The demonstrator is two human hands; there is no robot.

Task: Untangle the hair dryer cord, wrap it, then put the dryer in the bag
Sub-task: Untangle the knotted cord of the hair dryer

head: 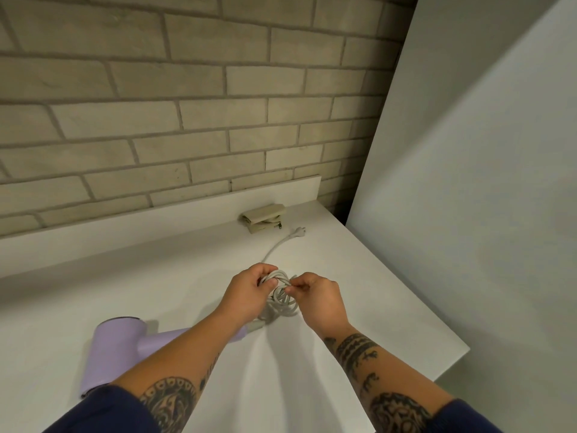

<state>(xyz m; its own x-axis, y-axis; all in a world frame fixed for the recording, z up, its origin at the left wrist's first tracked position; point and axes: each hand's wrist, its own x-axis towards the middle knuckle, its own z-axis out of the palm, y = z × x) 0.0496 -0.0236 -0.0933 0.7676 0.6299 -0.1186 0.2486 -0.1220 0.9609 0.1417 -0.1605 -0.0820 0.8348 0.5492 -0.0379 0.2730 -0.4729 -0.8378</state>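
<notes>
The untangling step is in hand: the left hand (249, 293) grips the knotted cord (281, 303) above the surface (359, 276) (dryer (115, 348) lying near), while the right hand (315, 295) pinches one strand. Next, probably, that loop needs working free.
</notes>
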